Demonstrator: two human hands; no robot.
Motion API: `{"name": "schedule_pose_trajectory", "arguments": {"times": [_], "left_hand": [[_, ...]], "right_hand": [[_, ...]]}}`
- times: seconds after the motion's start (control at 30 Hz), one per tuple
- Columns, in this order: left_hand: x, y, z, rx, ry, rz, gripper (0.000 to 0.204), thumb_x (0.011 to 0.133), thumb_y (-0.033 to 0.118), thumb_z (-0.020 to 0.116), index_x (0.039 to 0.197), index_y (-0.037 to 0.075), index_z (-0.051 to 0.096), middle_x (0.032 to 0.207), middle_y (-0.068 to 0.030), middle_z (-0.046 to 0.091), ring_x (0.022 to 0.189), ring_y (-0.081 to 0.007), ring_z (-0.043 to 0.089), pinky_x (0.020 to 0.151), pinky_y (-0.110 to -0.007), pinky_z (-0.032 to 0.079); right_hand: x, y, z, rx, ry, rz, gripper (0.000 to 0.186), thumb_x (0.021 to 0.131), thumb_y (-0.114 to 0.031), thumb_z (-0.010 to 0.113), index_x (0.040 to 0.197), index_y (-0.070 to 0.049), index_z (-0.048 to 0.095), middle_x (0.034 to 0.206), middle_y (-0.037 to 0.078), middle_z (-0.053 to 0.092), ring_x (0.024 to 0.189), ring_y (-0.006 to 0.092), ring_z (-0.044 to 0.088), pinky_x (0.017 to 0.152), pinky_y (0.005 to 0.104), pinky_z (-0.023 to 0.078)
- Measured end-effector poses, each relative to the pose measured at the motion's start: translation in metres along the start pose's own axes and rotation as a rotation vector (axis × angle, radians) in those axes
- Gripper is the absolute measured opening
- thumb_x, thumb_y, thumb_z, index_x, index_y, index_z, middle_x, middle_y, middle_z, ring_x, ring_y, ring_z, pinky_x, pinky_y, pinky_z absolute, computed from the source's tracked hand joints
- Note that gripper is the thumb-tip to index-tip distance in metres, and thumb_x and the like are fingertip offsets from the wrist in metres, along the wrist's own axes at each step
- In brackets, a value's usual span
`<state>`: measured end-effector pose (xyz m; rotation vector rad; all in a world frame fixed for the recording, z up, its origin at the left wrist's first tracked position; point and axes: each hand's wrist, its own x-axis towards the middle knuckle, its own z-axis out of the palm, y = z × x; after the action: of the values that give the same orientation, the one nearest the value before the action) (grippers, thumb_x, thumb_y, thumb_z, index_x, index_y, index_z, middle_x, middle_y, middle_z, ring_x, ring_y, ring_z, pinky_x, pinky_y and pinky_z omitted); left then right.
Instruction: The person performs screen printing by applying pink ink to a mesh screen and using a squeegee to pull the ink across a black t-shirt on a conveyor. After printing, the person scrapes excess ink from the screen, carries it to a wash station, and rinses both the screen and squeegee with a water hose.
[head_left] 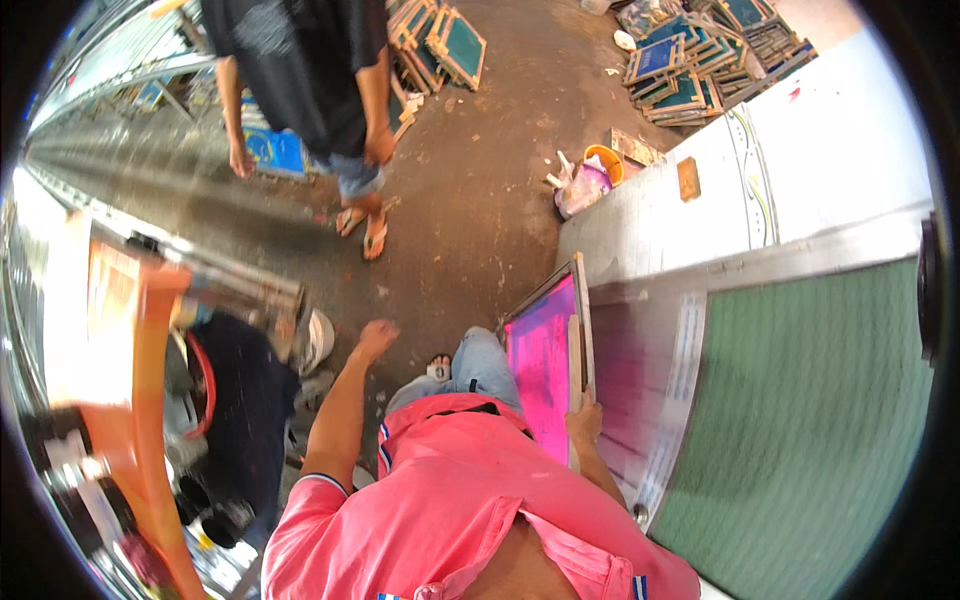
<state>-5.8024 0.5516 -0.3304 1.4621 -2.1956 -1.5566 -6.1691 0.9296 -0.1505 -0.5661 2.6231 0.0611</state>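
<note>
My right hand (pixel 585 422) is wrapped round the wooden edge of a screen printing frame (pixel 540 345). The frame hangs upright beside my right leg, and its mesh is stained bright pink and purple. A wooden strip runs along the frame's near side, close to my fingers. In front of my left hip, my left hand (pixel 376 341) hangs in the air over the brown floor. Its fingers are curled in loosely, and I see nothing in them.
Ahead on the left stands a person (pixel 300 80) in black shirt and sandals. A green-topped table (pixel 800 430) lies to my right. Stacked frames (pixel 680 75) lean at the far right, near an orange bucket (pixel 607 160). An orange stand (pixel 140 400) is at my left.
</note>
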Motion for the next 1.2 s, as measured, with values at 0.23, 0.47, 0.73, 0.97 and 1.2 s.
{"name": "schedule_pose_trajectory", "arguments": {"times": [0.23,0.47,0.73,0.97,1.2], "left_hand": [[0.384,0.289,-0.121,-0.182,0.104,0.376,0.026,0.088,0.023,0.070,0.105,0.004,0.067,0.082,-0.0088,0.070,0.075,-0.0194,0.066,0.069,-0.033,0.052],[0.539,0.112,-0.174,-0.857,-0.178,-0.157,0.012,0.095,0.022,0.060,0.089,0.014,0.065,0.079,-0.0014,0.065,0.066,-0.0158,0.061,0.052,-0.028,0.048],[0.564,0.194,-0.194,-0.225,-0.306,-1.139,0.019,0.092,0.027,0.056,0.089,0.010,0.065,0.079,-0.0088,0.068,0.073,-0.0246,0.064,0.063,-0.041,0.048],[0.999,0.296,-0.297,0.666,0.267,0.086,0.025,0.086,0.021,0.060,0.070,0.003,0.064,0.068,-0.0109,0.062,0.059,-0.0230,0.056,0.051,-0.039,0.039],[1.450,0.636,-0.411,-0.115,0.237,0.145,0.025,0.089,0.025,0.070,0.099,0.003,0.067,0.082,-0.0080,0.069,0.075,-0.0193,0.065,0.069,-0.035,0.051]], "right_hand": [[0.258,-0.151,-0.060,-0.084,0.010,0.032,0.078,0.076,-0.020,0.069,0.148,-0.018,0.041,0.105,0.024,0.060,0.099,0.0425,0.061,0.088,0.0521,0.051],[0.523,-0.343,-0.197,-0.100,0.018,-0.127,0.074,0.078,-0.020,0.063,0.148,-0.022,0.041,0.103,0.026,0.060,0.099,0.0433,0.061,0.085,0.0532,0.052],[0.751,-0.433,-0.304,0.015,0.002,-0.057,0.082,0.071,-0.018,0.067,0.148,-0.016,0.042,0.102,0.027,0.068,0.096,0.0425,0.066,0.086,0.0486,0.053],[0.908,-0.540,-0.400,0.050,0.109,0.014,0.064,0.079,-0.016,0.056,0.143,-0.018,0.050,0.094,0.029,0.064,0.084,0.0481,0.065,0.074,0.0546,0.052],[1.136,-0.647,-0.447,-0.038,-0.005,0.055,0.074,0.079,-0.020,0.061,0.149,-0.017,0.040,0.097,0.027,0.063,0.087,0.0447,0.066,0.075,0.0507,0.054]]}}
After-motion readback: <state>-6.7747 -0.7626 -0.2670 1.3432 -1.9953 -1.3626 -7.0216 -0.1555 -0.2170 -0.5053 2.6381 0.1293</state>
